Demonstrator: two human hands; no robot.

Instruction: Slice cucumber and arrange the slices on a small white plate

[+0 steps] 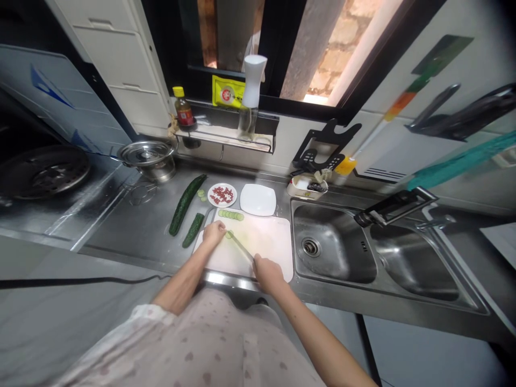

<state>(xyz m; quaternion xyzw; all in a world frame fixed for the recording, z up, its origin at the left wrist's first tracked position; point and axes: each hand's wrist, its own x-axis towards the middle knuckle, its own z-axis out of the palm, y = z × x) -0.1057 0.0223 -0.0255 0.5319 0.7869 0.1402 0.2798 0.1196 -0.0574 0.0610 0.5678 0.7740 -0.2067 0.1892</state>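
My left hand (213, 233) is curled on a short cucumber piece (229, 234) at the left side of the white cutting board (266, 247). My right hand (268, 274) grips the handle of a knife (241, 246), whose blade points up-left to the cucumber piece by my left fingers. A row of cucumber slices (231, 215) lies along the board's far edge. A whole cucumber (186, 203) and a shorter cucumber part (193, 229) rest on the steel counter left of the board.
A small plate of red pieces (222, 194) and an empty white square plate (258, 199) sit behind the board. A double sink (334, 247) with a tap (393, 208) is to the right. A lidded steel pot (147, 157) and a stove burner (44, 172) are left.
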